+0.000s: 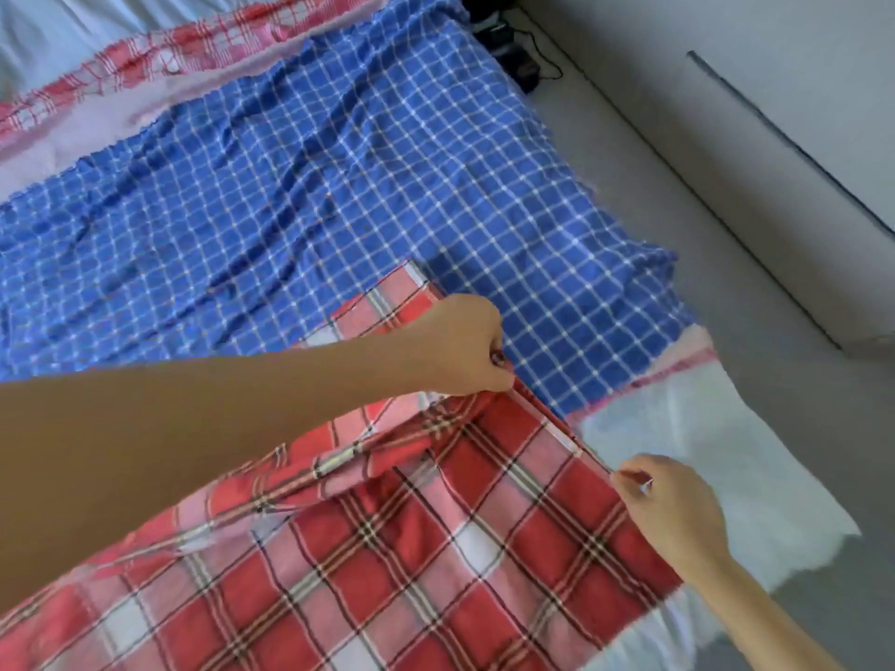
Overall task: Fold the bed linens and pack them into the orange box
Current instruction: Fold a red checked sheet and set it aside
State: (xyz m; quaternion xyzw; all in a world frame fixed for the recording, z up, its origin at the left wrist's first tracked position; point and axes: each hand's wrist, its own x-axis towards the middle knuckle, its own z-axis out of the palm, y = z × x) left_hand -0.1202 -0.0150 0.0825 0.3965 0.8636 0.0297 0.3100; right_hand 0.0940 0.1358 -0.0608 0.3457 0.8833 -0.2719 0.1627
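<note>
Your bed (58, 36) fills the left and centre of the frame, spread with a wrinkled blue cotton sheet checked in white (339, 186), and grey floor (726, 234) runs down the right side. Across the lower half a red, pink and white plaid cloth (387, 573) lies over the blue sheet and beside a white sheet (702, 452) at lower right. Your left hand (465, 346), at centre, has its fingers curled tight on the plaid cloth's folded edge, and your right hand (673, 515), lower right, pinches that same edge between thumb and fingertips.
</note>
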